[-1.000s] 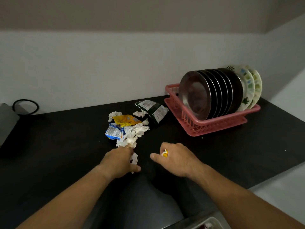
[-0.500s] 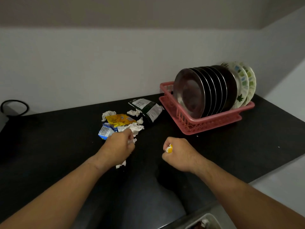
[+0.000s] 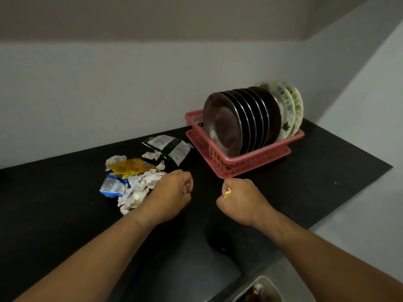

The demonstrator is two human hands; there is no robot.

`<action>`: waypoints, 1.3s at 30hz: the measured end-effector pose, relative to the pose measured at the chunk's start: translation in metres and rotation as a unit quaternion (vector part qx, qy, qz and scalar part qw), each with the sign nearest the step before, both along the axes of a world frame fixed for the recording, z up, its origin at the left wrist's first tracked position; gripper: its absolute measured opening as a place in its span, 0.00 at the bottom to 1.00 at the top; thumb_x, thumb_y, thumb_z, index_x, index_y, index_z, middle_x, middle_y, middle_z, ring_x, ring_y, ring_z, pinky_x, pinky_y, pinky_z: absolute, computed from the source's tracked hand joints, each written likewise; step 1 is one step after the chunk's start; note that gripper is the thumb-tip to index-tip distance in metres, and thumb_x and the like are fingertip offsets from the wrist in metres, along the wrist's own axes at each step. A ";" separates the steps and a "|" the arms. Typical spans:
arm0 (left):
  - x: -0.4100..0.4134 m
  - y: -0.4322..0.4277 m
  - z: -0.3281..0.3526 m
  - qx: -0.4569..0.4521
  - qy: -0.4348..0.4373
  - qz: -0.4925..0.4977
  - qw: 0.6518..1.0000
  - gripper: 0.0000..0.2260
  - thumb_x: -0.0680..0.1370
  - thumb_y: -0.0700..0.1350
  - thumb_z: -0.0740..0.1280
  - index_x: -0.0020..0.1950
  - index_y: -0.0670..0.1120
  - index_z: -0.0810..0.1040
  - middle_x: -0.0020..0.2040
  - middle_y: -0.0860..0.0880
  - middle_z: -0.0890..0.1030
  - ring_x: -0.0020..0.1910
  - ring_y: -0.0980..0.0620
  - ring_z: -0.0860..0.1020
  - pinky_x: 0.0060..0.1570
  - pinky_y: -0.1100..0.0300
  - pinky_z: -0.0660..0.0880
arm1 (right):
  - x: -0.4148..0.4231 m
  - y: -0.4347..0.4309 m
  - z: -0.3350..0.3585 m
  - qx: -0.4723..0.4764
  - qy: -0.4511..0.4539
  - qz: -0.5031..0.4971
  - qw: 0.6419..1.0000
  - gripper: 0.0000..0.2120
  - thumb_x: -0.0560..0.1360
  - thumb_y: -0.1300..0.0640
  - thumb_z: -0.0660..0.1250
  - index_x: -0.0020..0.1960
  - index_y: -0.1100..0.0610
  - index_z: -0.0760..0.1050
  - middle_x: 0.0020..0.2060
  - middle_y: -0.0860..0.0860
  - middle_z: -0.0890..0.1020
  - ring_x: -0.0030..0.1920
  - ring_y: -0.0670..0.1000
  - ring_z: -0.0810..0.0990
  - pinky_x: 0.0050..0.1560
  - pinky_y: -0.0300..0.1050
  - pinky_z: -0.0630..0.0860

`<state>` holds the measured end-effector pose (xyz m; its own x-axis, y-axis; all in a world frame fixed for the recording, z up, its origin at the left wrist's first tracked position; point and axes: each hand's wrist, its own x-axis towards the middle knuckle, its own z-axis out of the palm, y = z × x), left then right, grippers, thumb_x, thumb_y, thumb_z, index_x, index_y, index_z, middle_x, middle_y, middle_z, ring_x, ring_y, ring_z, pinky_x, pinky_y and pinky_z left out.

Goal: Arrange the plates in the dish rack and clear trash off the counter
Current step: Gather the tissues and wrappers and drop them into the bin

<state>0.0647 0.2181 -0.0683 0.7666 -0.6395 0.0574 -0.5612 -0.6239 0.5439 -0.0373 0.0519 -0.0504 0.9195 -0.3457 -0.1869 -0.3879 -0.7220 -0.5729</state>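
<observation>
A pink dish rack [image 3: 250,162] stands at the back right of the black counter [image 3: 54,203]. Several steel plates [image 3: 224,125] and patterned white plates [image 3: 290,110] stand upright in it. Trash lies left of the rack: crumpled white tissues [image 3: 139,188], a yellow wrapper [image 3: 130,166], a blue wrapper [image 3: 111,187] and a dark green packet [image 3: 170,146]. My left hand [image 3: 168,195] is curled at the pile's right edge and pinches a small clear scrap. My right hand [image 3: 239,199] is a fist around a small yellow-and-white scrap [image 3: 227,192].
A grey wall runs behind the counter and along its right side. A metal container [image 3: 257,290] with some scraps in it shows at the bottom edge, below the counter's front. The counter's right end [image 3: 349,166] lies past the rack.
My right hand has curled from a flat reach into a fist and lifted with the yellow scrap. My left hand moved up and right along the tissue pile. The view shifted left.
</observation>
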 end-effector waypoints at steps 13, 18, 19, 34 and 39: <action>-0.128 -0.141 0.017 -0.047 0.046 -0.052 0.997 0.10 0.77 0.40 0.66 0.53 0.56 0.76 0.48 0.56 0.76 0.40 0.57 0.79 0.37 0.65 0.75 | -0.119 -0.139 -0.001 0.081 0.013 -0.026 0.996 0.09 0.73 0.58 0.71 0.49 0.48 0.74 0.46 0.52 0.80 0.40 0.51 0.85 0.38 0.46 0.84; -0.192 -0.184 -0.004 -0.009 0.115 -0.031 0.993 0.13 0.77 0.44 0.68 0.58 0.57 0.70 0.50 0.54 0.77 0.42 0.55 0.81 0.39 0.62 0.79 | -0.178 -0.185 -0.026 0.082 0.016 0.011 0.996 0.12 0.71 0.62 0.72 0.46 0.47 0.75 0.46 0.49 0.80 0.41 0.47 0.82 0.35 0.39 0.78; -0.203 -0.191 -0.010 -0.002 0.122 -0.031 0.992 0.12 0.77 0.44 0.68 0.56 0.56 0.70 0.50 0.54 0.76 0.43 0.55 0.80 0.39 0.62 0.79 | -0.187 -0.193 -0.033 0.084 0.022 0.016 0.996 0.12 0.71 0.62 0.72 0.45 0.46 0.75 0.46 0.48 0.80 0.41 0.47 0.82 0.36 0.39 0.78; -0.270 -0.232 -0.238 0.096 0.094 -0.055 0.989 0.07 0.76 0.49 0.67 0.52 0.50 0.74 0.50 0.54 0.72 0.47 0.55 0.73 0.48 0.59 0.74 | -0.250 -0.242 -0.269 0.125 0.089 -0.053 0.987 0.08 0.70 0.57 0.72 0.39 0.48 0.74 0.38 0.48 0.80 0.36 0.46 0.78 0.31 0.39 0.71; -0.265 -0.234 -0.380 0.109 0.090 -0.049 0.989 0.10 0.76 0.49 0.68 0.54 0.48 0.75 0.51 0.53 0.70 0.44 0.55 0.72 0.42 0.64 0.68 | -0.240 -0.240 -0.420 0.126 0.102 -0.046 0.986 0.07 0.70 0.56 0.73 0.42 0.48 0.75 0.38 0.45 0.79 0.38 0.47 0.79 0.36 0.38 0.73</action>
